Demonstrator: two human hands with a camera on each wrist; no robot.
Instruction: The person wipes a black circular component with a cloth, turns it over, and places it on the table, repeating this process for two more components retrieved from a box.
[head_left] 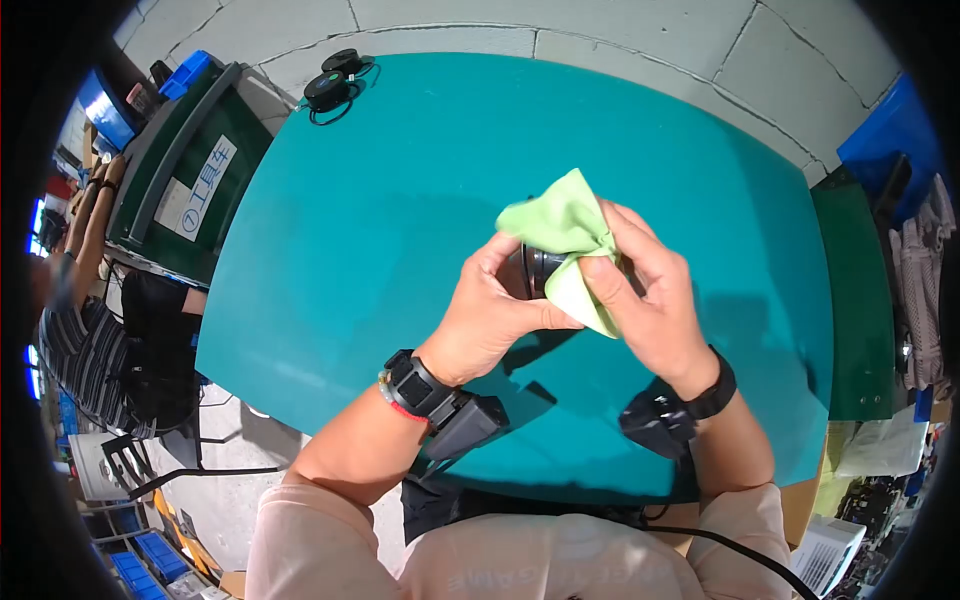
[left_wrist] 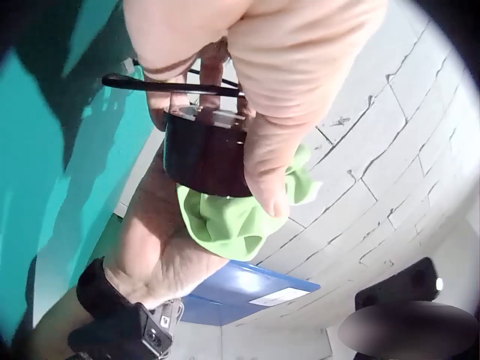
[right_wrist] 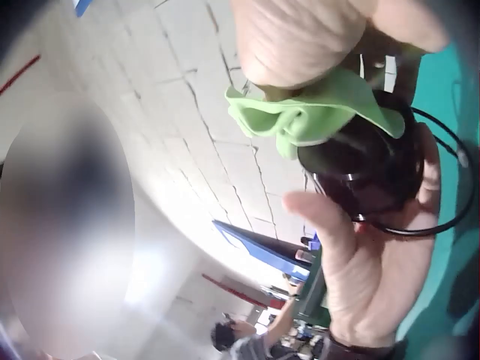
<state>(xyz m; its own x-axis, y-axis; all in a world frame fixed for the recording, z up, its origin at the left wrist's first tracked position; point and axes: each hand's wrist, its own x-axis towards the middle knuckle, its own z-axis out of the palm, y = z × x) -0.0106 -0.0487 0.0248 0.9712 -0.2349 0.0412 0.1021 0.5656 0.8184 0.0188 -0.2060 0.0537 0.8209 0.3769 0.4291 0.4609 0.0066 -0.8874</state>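
Over the middle of the table, a glossy black cylindrical device (head_left: 541, 270) is held between both hands. My left hand (head_left: 472, 318) grips its side, thumb along the near edge and fingers curled round the far side. A light green cloth (head_left: 565, 222) is pinched in my right hand (head_left: 655, 300), bunched against the device's right end and partly covering it. In the right wrist view, a thin black cable (right_wrist: 442, 229) loops out from the device (right_wrist: 367, 172). The left wrist view has the cloth (left_wrist: 225, 225) pressed to the end of the dark body (left_wrist: 202, 154).
Two round black objects with cables (head_left: 328, 92) lie at the back left of the green table (head_left: 420, 150). A dark green bin (head_left: 190, 170) stands left of it, near a seated person (head_left: 95, 350). Behind runs a pale block wall (head_left: 620, 40). Grey ropes (head_left: 915, 300) hang at right.
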